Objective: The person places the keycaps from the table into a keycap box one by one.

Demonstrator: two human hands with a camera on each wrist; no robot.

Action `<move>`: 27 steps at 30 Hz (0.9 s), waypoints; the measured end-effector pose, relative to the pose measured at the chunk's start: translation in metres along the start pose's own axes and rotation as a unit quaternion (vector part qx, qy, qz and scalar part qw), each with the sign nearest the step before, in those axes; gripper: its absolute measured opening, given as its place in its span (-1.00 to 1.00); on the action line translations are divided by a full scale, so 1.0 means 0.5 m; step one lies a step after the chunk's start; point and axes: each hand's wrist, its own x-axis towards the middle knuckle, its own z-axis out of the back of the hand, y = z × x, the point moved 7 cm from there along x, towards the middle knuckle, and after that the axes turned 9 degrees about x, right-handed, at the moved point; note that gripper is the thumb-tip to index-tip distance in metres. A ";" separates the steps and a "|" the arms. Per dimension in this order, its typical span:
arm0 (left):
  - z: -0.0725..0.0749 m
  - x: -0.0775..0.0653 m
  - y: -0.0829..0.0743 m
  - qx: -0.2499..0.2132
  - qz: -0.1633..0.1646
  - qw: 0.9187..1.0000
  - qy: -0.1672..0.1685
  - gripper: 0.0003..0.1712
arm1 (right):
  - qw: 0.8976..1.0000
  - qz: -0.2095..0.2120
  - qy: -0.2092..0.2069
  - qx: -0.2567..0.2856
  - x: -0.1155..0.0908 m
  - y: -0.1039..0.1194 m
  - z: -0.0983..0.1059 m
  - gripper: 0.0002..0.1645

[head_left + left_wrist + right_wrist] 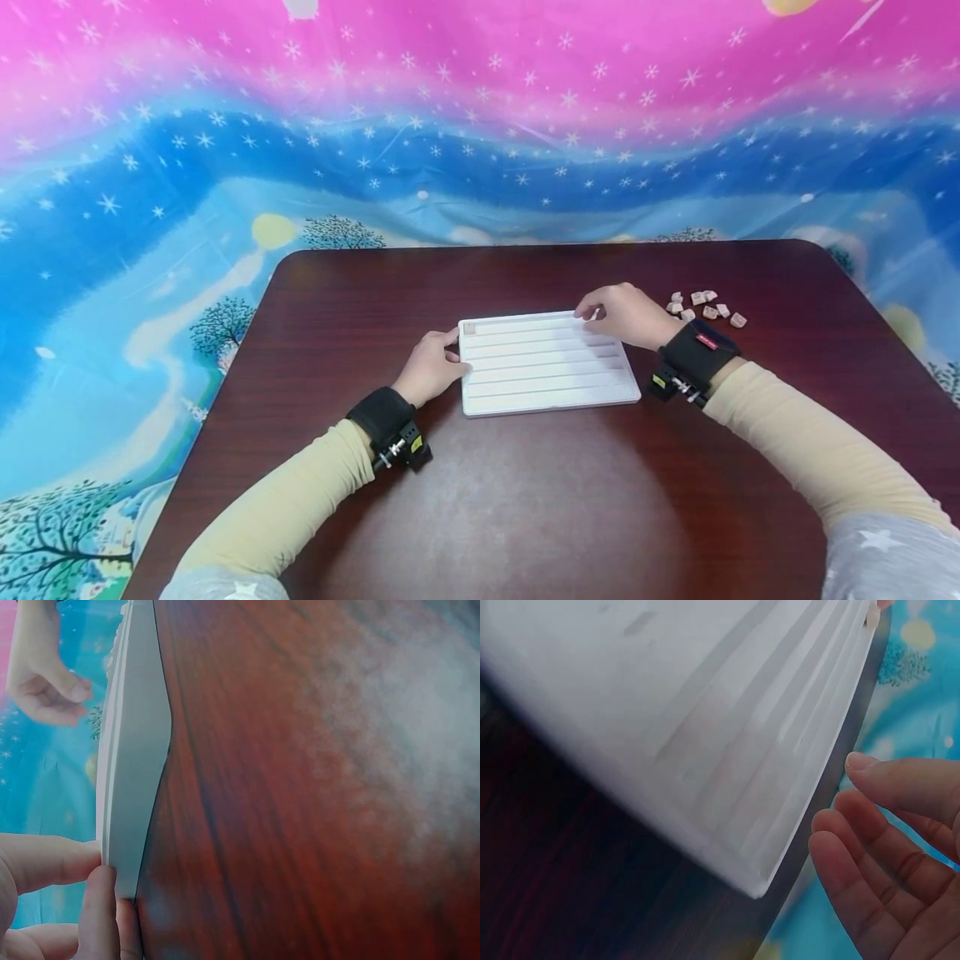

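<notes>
grips the white ridged tray [542,372] by its left edge with the left hand [432,367]; holds the right hand [628,317], loosely relaxed, at the far right corner, left of small tiles [709,312].

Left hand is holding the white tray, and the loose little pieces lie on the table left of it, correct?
Not quite: the head view shows the loose little pieces lying on the table to the right of the white tray. The left hand is indeed holding the tray.

Dark red-brown counter [555,508], rounded far corners; pink-and-blue backdrop cloth [465,125] behind it, printed with white snowflakes [691,78], trees [222,325] and yellow discs [273,231]
</notes>
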 end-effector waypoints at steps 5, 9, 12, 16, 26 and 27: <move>-0.001 -0.001 0.000 0.004 -0.003 1.000 0.000 -0.16 | 1.000 -0.011 -0.007 -0.011 -0.017 -0.016 0.020 -0.69; 0.000 -0.004 -0.001 0.004 -0.004 1.000 0.000 -0.16 | 1.000 -0.016 -0.016 -0.011 -0.031 -0.036 0.037 -0.71; 0.001 -0.006 -0.001 0.003 -0.003 1.000 0.000 -0.16 | 1.000 -0.025 -0.017 -0.008 -0.043 -0.055 0.051 -0.71; 0.003 -0.004 -0.001 0.003 -0.003 1.000 -0.003 -0.15 | 0.999 -0.038 -0.022 -0.009 -0.059 -0.083 0.070 -0.70; -0.001 0.001 0.002 0.002 0.000 1.000 0.002 -0.16 | 0.997 -0.074 -0.034 0.004 -0.088 -0.146 0.105 -0.69; -0.002 0.001 0.002 0.002 0.000 1.000 0.002 -0.16 | 0.996 -0.075 -0.038 0.003 -0.089 -0.151 0.109 -0.70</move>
